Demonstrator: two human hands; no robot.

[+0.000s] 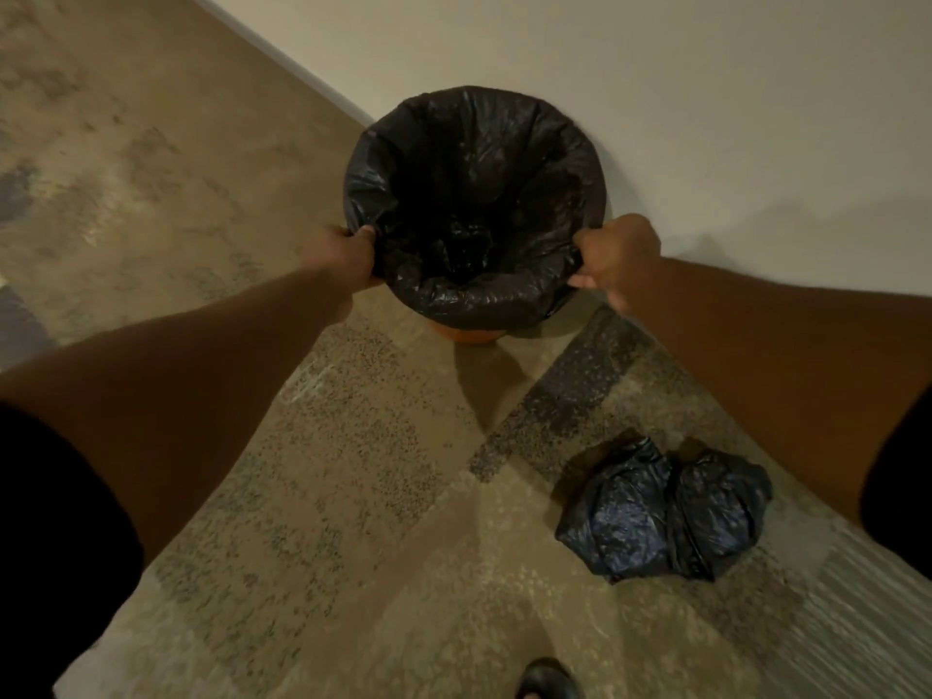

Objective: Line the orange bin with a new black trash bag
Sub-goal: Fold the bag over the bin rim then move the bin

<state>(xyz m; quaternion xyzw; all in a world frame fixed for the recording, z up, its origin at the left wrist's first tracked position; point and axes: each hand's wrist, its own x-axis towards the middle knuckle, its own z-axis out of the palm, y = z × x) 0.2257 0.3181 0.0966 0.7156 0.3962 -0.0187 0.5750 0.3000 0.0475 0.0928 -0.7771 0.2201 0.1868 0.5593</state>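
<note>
The orange bin stands on the floor against the wall; only a sliver of its orange base shows under the black trash bag. The bag hangs open inside the bin, and its edge is folded down over the whole rim. My left hand pinches the folded bag edge at the rim's left side. My right hand grips the bag edge at the rim's right side. The bag's inside is dark and I cannot tell what lies at its bottom.
A tied, full black trash bag lies on the patterned carpet at the lower right. A cream wall rises right behind the bin. The tip of a dark shoe shows at the bottom edge.
</note>
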